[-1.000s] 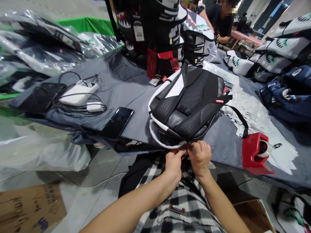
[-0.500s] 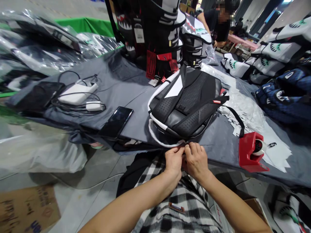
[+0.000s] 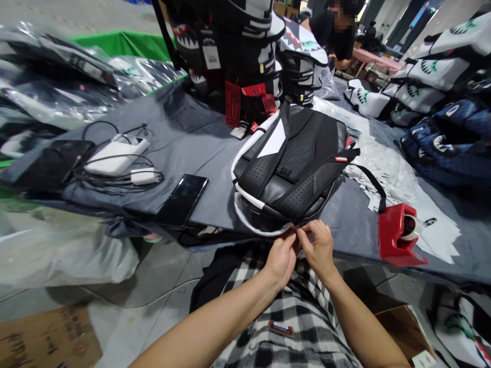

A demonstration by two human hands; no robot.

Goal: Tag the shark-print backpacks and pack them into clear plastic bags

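Note:
A black backpack (image 3: 293,158) with white trim lies on the table, its shoulder straps facing up. From its near left side a loop of strap wrapped in clear plastic (image 3: 253,225) curves down to the table's front edge. My left hand (image 3: 282,258) is closed on the end of this wrapped strap. Close against it, my right hand (image 3: 317,248) has thumb and forefinger pinched together at the same spot. What the right fingertips hold is too small and hidden to make out.
A red tape dispenser (image 3: 399,235) stands right of the backpack, near plastic bags and white paper slips. A black phone (image 3: 183,199), a white power bank (image 3: 117,156) and cables lie left. Stacked backpacks (image 3: 238,51) rise behind; a person (image 3: 332,36) stands beyond.
My right hand has turned and its fingers have shifted, with thumb and forefinger now showing in a pinch. My left hand stays at the strap end. The view has shifted slightly.

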